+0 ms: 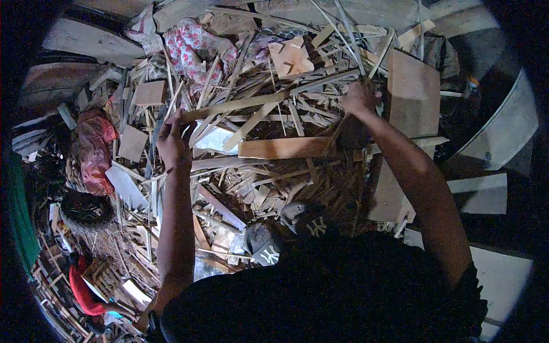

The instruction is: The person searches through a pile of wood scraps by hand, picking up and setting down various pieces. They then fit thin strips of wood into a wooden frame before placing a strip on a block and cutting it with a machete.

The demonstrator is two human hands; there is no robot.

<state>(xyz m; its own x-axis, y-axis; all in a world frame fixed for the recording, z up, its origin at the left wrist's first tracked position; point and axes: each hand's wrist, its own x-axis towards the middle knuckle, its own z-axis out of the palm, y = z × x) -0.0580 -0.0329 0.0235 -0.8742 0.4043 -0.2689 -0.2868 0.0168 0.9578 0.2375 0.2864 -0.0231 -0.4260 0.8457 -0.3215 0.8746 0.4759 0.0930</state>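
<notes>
The left arm reaches almost straight forward from the near left, with the forearm close to vertical in the view and the left hand (173,147) raised at the end, its back toward the camera. Its fingers are bent and grasp the left end of a long wooden strip (240,104). The strip slants away to the far right, above the heap of wood scraps (257,183). Whether its other end touches the right hand cannot be told.

The right arm comes in from the near right and angles up and leftward, the forearm slanting across a broad board (413,91). The right hand (360,98) is farther out than the left, well apart from it, with its fingers curled in a clench at the lower ends of some thin sticks (350,35). These fan out toward the far side; which of them are actually gripped is unclear.

Between the forearms, a smooth pale plank (289,148) lies crosswise on the heap. Beyond the left hand is a floral cloth (194,51), and a reddish plastic bag (96,148) lies to the left. Dark footwear (264,243) with white lettering shows near the body. A person in red (83,288) is at the near left.
</notes>
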